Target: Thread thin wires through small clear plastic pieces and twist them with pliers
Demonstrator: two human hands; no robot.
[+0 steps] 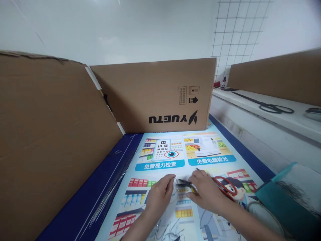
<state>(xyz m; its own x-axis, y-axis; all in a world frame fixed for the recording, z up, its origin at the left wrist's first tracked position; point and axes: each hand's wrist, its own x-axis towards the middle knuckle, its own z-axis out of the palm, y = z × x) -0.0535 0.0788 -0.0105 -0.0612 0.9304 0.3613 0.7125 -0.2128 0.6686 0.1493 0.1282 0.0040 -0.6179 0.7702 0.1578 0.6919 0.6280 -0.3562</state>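
The small dark-bladed scissors [185, 183] lie roughly crosswise over the printed poster [160, 172], between the hands, tips pointing left; the right hand [204, 189] reaches in from the lower right, palm down, fingers curled round their handles; the left hand [162, 192] angles up, thumb and forefinger pinched together, on what I can't tell; red-handled scissors [235, 191] sit beside the right wrist.

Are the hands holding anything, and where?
The right hand grips a small dark-tipped tool by its yellow handles, tips toward the left hand. The left fingers are pinched together; anything between them is too fine to tell.
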